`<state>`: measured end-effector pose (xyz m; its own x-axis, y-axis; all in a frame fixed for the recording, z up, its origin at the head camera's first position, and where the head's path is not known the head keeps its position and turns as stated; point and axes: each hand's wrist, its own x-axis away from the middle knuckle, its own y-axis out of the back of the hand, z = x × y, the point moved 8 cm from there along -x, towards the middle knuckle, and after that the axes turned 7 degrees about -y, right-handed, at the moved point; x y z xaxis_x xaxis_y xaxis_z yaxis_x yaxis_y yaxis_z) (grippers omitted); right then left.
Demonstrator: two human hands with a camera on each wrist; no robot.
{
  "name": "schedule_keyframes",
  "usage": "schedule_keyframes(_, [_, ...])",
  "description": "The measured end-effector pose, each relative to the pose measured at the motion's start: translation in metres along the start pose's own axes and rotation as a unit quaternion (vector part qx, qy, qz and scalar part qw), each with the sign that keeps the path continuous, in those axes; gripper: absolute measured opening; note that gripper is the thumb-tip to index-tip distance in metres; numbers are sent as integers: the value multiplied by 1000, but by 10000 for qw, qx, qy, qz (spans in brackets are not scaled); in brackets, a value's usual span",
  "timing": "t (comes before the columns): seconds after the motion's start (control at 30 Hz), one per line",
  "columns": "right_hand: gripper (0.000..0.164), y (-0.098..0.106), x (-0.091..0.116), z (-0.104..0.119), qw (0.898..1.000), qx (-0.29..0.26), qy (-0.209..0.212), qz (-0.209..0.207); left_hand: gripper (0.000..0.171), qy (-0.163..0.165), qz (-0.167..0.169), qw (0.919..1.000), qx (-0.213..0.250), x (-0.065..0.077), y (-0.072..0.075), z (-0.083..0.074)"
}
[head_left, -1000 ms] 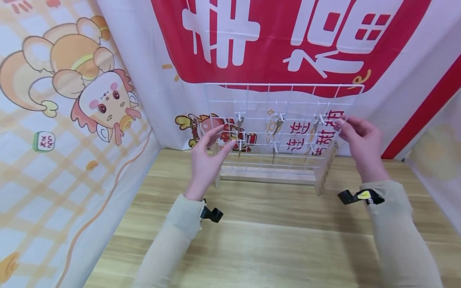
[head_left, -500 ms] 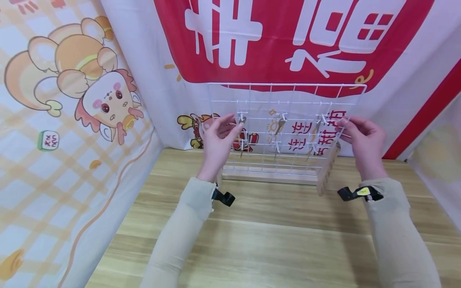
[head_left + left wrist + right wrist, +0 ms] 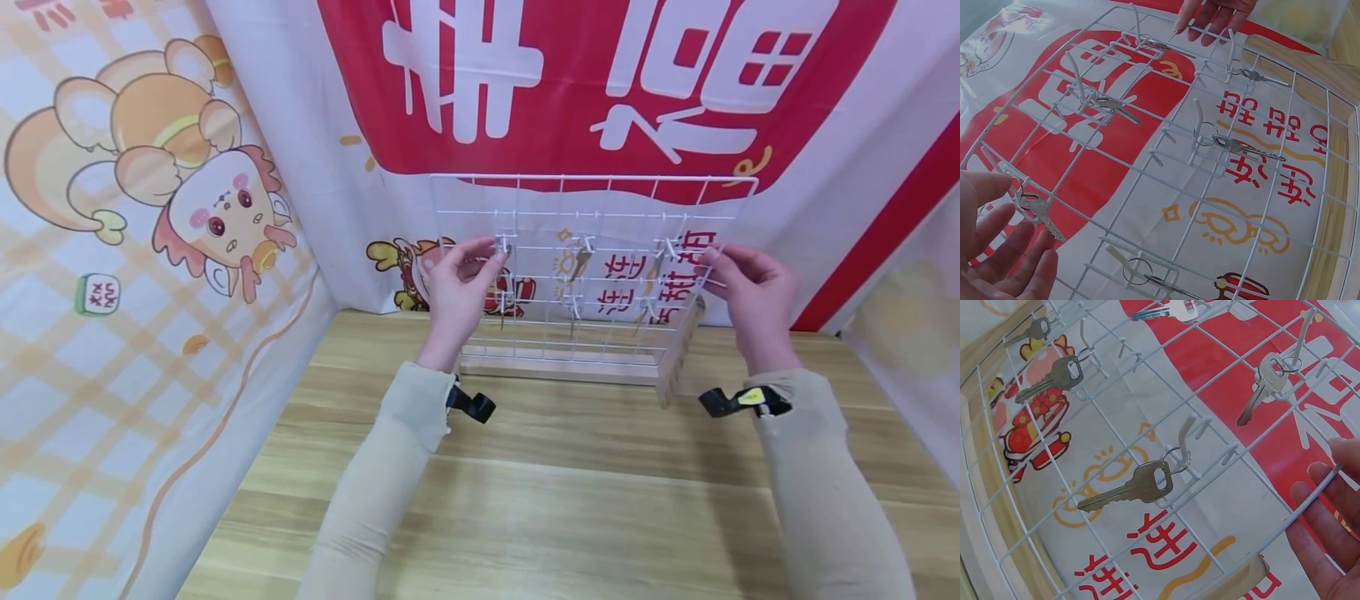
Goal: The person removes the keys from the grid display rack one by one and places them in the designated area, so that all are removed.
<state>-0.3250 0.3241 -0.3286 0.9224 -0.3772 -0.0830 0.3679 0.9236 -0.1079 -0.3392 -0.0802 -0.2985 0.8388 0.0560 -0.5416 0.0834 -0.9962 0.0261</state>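
A white wire grid rack (image 3: 592,177) stands upright, with several keys on rings hung from its hooks. My left hand (image 3: 459,279) is at the grid's upper left, beside a silver key (image 3: 1034,206). In the left wrist view the thumb tip touches or nearly touches that key's ring, while the other fingers lie apart below and behind the key. My right hand (image 3: 759,292) holds the grid's right edge; the right wrist view shows the edge wire between thumb and fingers. Other keys, such as a brass-toned key (image 3: 1141,483), hang in the middle and right columns.
A wooden base (image 3: 558,367) carries the grid on a wood-grain tabletop (image 3: 570,500). Right behind it hangs a white and red printed cloth (image 3: 570,108). Another patterned cloth (image 3: 150,350) slopes along the left side.
My left hand has moved right and slightly up to the upper-left key, its thumb and fingers drawing closer together. The right hand stays at the grid's edge.
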Motion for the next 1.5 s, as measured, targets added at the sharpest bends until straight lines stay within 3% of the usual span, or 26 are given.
schedule_keyframes(0.33, [51,1,-3,-1,10000,-40,-8,53,27,211,67,9997,-92,-4,-3,9])
schedule_keyframes(1.03, [48,2,-2,3,9996,248,94,100,18,221,0,9998,-3,-4,-3,1])
schedule_keyframes(1.5, [46,2,-2,3,9989,310,274,214,23,-86,-188,9998,77,6,7,-14])
